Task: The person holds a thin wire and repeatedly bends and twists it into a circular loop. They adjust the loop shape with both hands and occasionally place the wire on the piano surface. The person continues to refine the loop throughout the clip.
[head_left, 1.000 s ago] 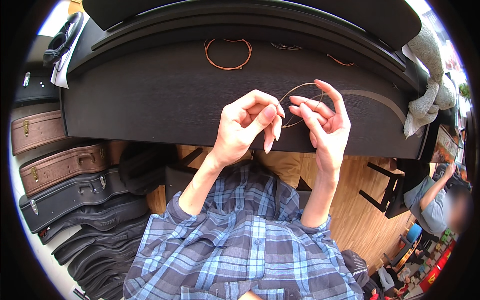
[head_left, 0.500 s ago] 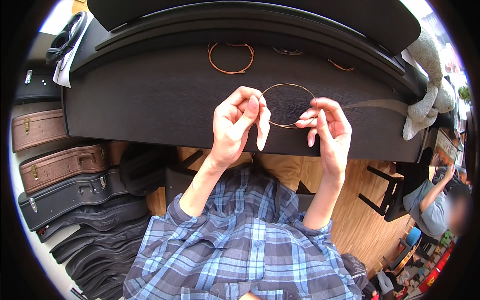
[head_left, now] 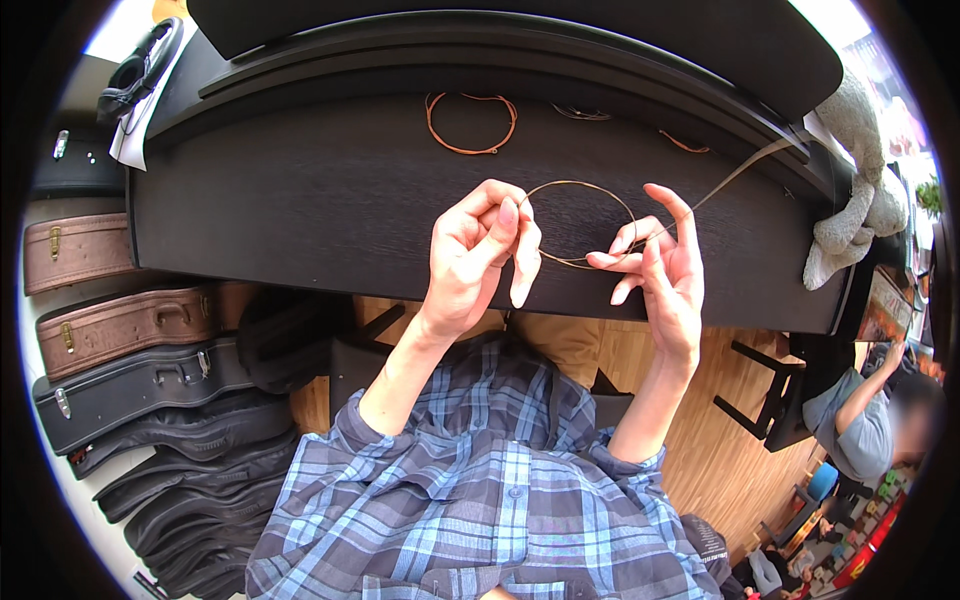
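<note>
Instrument string point(head_left: 578, 182), thin and bronze-coloured, is looped in the air at the centre of the frame, over a black wood-grained top point(head_left: 300, 200). Its left edge sits in the left hand point(head_left: 468, 255), thumb and forefinger closed together on it and the other fingers half curled. The right hand point(head_left: 670, 268) is partly open, forefinger raised, the strand passing among its fingers; I can't tell whether the thumb really presses on it.

That looks the weaker hold. If the left pinch slackened, I'd expect the loop to spring wide; a tight bend by the right fingers could leave a kink. The loose tail slants to the upper right, blurred, near a grey plush toy point(head_left: 848, 230), and might snag there; I can't make out where it ends.

Along the top of the frame lie a copper-coloured coil point(head_left: 470, 152), a thin silvery coil point(head_left: 582, 114) and a short coppery strand point(head_left: 684, 145), all apart from the hands, though a swinging tail could brush the last one. Headphones point(head_left: 122, 85) rest at upper left, well clear. Brown instrument cases point(head_left: 125, 330) and black gig bags point(head_left: 200, 470) crowd the left, while a black stool point(head_left: 765, 395) and a co-worker point(head_left: 852, 425) are at right.
</note>
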`<state>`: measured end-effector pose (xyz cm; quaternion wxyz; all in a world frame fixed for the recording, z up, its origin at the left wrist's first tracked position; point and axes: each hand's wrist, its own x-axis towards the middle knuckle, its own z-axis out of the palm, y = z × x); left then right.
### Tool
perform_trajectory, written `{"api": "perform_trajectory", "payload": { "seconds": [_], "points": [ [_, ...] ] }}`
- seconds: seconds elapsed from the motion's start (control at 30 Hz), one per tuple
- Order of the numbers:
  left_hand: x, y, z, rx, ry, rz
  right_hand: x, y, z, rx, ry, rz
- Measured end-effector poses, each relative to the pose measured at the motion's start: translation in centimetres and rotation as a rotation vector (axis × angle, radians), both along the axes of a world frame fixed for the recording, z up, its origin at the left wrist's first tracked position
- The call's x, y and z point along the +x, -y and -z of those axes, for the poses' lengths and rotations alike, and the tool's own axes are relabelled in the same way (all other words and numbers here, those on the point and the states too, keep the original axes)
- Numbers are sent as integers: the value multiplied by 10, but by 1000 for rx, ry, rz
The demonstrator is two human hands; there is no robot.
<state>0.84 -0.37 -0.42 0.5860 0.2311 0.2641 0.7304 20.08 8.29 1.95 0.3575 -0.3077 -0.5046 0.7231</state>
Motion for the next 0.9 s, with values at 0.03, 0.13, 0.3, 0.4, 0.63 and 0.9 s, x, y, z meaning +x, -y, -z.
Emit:
{"api": "perform_trajectory", "payload": {
  "seconds": [0.03,0.13,0.3,0.4,0.63,0.9],
  "points": [
    [0,0,0,9,10,1,-1,0,-1,-5,-2,3],
    [0,0,-1,-6,17,-4,-3,1,-3,51,43,-11],
    [0,0,-1,-14,-2,-1,-3,3,-4,53,143,32],
    [0,0,-1,-11,-25,7,-1,2,-2,46,116,32],
    [-2,0,-1,5,1,43,7,-1,3,42,-41,-65],
    [-3,0,-2,-3,43,44,6,-2,0,12,-31,-92]
  ]
}}
